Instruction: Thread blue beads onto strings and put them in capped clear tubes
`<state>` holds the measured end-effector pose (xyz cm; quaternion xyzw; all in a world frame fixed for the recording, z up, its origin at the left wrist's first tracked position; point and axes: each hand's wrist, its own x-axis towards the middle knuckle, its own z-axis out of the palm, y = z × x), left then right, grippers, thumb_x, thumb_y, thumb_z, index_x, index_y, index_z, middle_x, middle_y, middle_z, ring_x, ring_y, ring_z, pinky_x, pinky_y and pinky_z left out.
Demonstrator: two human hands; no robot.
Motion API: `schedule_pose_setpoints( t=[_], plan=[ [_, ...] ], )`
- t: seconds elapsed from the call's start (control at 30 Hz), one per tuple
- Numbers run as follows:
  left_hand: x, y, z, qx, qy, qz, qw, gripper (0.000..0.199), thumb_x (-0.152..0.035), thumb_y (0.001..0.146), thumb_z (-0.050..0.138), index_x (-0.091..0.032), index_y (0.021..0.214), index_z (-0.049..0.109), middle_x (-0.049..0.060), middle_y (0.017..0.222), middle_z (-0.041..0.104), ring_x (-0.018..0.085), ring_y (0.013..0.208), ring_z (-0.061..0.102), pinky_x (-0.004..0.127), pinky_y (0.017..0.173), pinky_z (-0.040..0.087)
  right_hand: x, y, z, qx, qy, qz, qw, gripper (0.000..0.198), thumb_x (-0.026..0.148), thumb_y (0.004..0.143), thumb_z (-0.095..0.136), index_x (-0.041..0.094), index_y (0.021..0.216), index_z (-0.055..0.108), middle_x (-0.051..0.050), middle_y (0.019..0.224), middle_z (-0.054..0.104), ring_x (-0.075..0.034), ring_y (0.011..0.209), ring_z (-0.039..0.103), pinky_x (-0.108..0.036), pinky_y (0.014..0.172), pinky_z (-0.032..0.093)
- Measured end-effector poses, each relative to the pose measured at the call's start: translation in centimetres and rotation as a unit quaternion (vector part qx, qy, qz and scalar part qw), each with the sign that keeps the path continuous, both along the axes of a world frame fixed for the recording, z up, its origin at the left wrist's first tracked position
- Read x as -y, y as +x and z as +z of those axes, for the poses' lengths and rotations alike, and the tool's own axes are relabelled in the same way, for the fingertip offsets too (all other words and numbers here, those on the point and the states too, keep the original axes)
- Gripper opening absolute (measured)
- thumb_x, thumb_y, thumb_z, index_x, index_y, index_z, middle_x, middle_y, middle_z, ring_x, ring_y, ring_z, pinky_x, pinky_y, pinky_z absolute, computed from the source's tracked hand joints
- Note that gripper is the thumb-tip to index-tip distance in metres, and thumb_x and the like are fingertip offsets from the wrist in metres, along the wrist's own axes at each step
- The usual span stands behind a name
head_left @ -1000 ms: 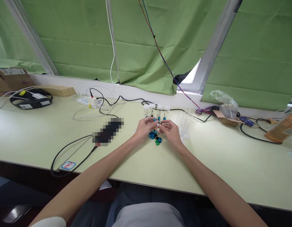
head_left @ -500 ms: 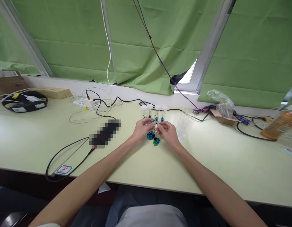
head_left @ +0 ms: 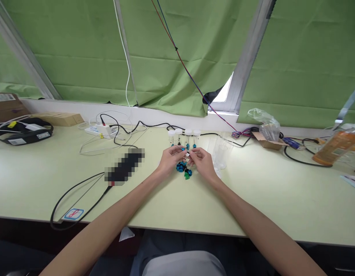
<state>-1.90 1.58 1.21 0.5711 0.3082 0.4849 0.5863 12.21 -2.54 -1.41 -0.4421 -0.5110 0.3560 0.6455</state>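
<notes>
Over the middle of the table my left hand (head_left: pixel 168 161) and my right hand (head_left: pixel 204 163) meet fingertip to fingertip. Pinched in the left fingers is a thin rod with a small blue piece (head_left: pixel 183 149) on it. The right fingers are closed at a tiny white piece (head_left: pixel 187 155) between the hands; its kind is too small to tell. Just below lie several shiny blue pieces (head_left: pixel 179 168), some black ones and a green piece (head_left: pixel 187 175). Behind the fingers stand several clear tubes with white caps (head_left: pixel 188 132), with blue and dark bits on thin stems inside.
Clear plastic containers (head_left: pixel 220 153) lie right of my right hand. A pixelated dark device (head_left: pixel 124 167) with a black cable is at left. Farther out are a power strip (head_left: pixel 104 131), a black headband (head_left: pixel 24 130), an open carton (head_left: pixel 268 141) and an orange bottle (head_left: pixel 337 147).
The view has shifted slightly, so the table things appear a little farther left. Both hands stay together with small finger movements around the pieces.
</notes>
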Motion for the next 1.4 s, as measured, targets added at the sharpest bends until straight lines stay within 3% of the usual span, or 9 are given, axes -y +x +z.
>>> schedule_pose_setpoints(
  t=[0.3,0.8,1.0,1.4],
  plan=[
    [-0.5,-0.2,-0.4,-0.002,0.003,-0.002,1.0,0.037,-0.039,0.064,0.083,-0.014,0.086,0.069,0.006,0.082,0.067,0.015,0.067,0.062,0.033,0.069,0.051,0.6,-0.4,0.6,-0.003,-0.006,0.006,1.0,0.034,0.043,0.073,0.074,0.02,0.091,0.056,-0.001,0.069,0.066,-0.015,0.058,0.064,-0.027,0.055,0.052],
    [-0.1,-0.3,0.1,-0.022,0.007,-0.002,1.0,0.038,-0.042,0.064,0.083,-0.015,0.086,0.069,0.002,0.073,0.064,0.014,0.065,0.06,0.032,0.069,0.05,-0.2,-0.3,-0.4,0.04,0.016,-0.006,0.999,0.033,0.053,0.081,0.061,0.02,0.085,0.06,-0.001,0.067,0.065,-0.014,0.05,0.06,-0.026,0.049,0.048],
    [-0.2,-0.3,-0.3,-0.033,0.018,-0.002,0.999,0.038,-0.043,0.066,0.082,-0.014,0.088,0.07,0.004,0.076,0.065,0.015,0.066,0.06,0.033,0.071,0.05,-0.1,-0.2,-0.3,0.043,0.025,-0.004,0.999,0.033,0.053,0.084,0.059,0.02,0.083,0.062,-0.002,0.067,0.064,-0.016,0.056,0.063,-0.026,0.049,0.049],
    [-0.3,-0.1,-0.4,-0.067,0.022,0.004,0.998,0.038,-0.05,0.067,0.079,-0.015,0.072,0.067,0.005,0.071,0.064,0.016,0.064,0.059,0.032,0.067,0.048,-0.4,-0.1,-0.2,-0.013,0.0,0.008,1.0,0.035,0.045,0.072,0.072,0.02,0.093,0.058,0.0,0.068,0.066,-0.015,0.056,0.063,-0.026,0.05,0.05]
  ],
)
